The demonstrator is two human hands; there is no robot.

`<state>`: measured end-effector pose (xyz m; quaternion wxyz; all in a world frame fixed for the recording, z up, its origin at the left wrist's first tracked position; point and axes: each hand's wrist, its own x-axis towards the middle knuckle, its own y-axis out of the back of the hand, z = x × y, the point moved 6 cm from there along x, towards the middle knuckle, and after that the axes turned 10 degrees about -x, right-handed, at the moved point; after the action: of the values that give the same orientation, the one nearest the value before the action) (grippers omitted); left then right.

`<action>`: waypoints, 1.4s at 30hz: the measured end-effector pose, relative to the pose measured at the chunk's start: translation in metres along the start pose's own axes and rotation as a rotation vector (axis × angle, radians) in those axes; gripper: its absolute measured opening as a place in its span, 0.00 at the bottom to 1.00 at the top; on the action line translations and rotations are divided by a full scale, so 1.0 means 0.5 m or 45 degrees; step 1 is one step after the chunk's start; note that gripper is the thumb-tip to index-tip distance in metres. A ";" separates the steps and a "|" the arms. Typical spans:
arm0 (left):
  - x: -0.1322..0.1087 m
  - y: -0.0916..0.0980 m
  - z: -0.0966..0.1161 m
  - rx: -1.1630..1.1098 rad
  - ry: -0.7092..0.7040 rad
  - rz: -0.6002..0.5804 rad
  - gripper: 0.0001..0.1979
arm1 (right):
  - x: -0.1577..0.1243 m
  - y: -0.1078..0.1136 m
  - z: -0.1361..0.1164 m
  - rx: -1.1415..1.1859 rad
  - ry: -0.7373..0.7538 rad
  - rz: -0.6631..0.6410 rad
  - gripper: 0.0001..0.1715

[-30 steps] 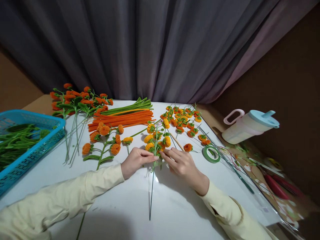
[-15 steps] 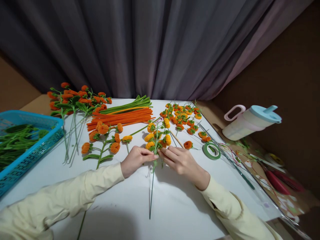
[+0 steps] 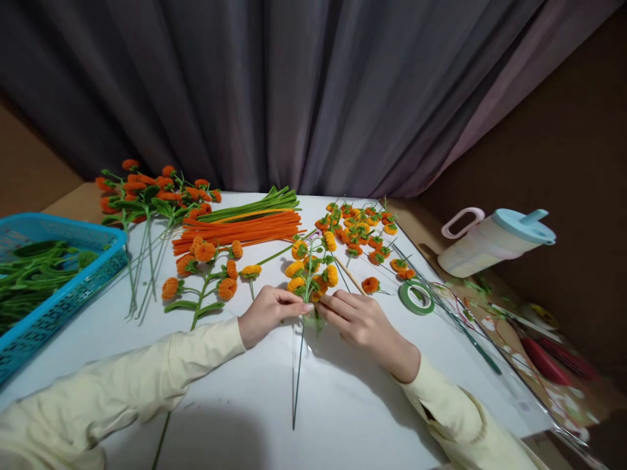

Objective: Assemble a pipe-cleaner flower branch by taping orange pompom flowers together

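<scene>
Between my hands stands a flower spray [image 3: 295, 267] of yellow and orange pipe-cleaner blooms on a green stem. My left hand [image 3: 268, 314] pinches that stem below the blooms with thumb and forefinger. Close by on the right, the fingers of my right hand [image 3: 360, 320] are pressed together at the same stem. A blurred green bit shows under them; what exactly they grip is hidden. Below the hands a thin dark stem wire [image 3: 298, 385] runs down toward me. A finished-looking orange flower spray [image 3: 200, 287] and a single yellow bloom [image 3: 251, 271] lie to the left.
Orange pipe cleaners [image 3: 240, 230] and green ones [image 3: 259, 205] lie behind. Loose flower heads [image 3: 362, 228], a green tape roll [image 3: 416, 297] and a tumbler [image 3: 490, 241] are on the right. A blue basket [image 3: 63, 287] of green pieces sits left, near orange flower stems [image 3: 147, 186].
My right hand has shifted slightly right and down, and the green bit beneath its fingers is now blurred. My left hand keeps its pinch on the stem. The whole view has shifted a little.
</scene>
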<state>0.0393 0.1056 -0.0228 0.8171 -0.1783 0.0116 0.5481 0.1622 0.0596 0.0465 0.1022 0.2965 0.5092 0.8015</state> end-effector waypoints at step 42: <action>-0.005 -0.027 -0.016 -0.592 0.098 -0.072 0.09 | -0.010 -0.078 0.003 1.647 -1.220 -0.289 0.19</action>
<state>0.0519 0.0963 -0.0261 0.7679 -0.3827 -0.0890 0.5059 0.1619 0.0761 0.0110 0.1981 0.5545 0.7994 0.1195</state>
